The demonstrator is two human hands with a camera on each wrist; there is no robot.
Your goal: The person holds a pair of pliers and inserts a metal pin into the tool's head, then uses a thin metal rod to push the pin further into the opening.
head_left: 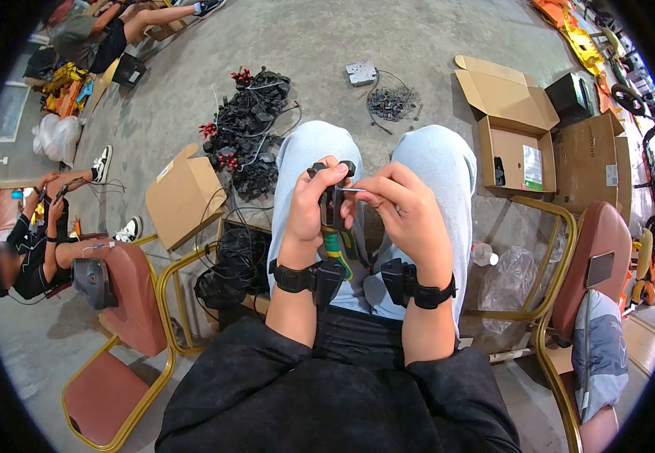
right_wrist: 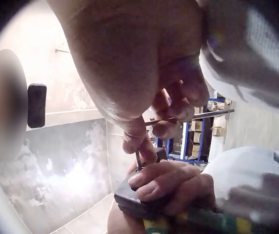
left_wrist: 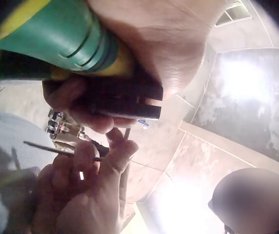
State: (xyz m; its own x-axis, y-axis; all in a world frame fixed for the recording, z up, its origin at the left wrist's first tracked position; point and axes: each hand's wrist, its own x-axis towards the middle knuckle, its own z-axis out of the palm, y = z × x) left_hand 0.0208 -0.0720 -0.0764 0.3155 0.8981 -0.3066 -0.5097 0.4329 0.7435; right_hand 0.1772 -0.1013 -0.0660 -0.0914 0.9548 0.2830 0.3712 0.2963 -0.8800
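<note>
- Head view: bright, fairly even light on the concrete floor (head_left: 418,45); wide-angle distortion bends the outer scene inside a black rounded border.
- Left wrist view: white glare burns out patches of the wall (left_wrist: 271,117); the green handle (left_wrist: 61,39) looks soft.
- Right wrist view: the right hand (right_wrist: 130,63) lies in dark shadow against overexposed brightness.
- Smooth oval blurs cover part of both wrist views.

Left wrist view crops green handle (left_wrist: 56,36); left fingers (right_wrist: 164,180) partly cover dark block (right_wrist: 128,195).

I can't read any text from my end. Label (head_left: 532,167) in the cardboard box (head_left: 502,87) is too tiny, tbh.
</note>
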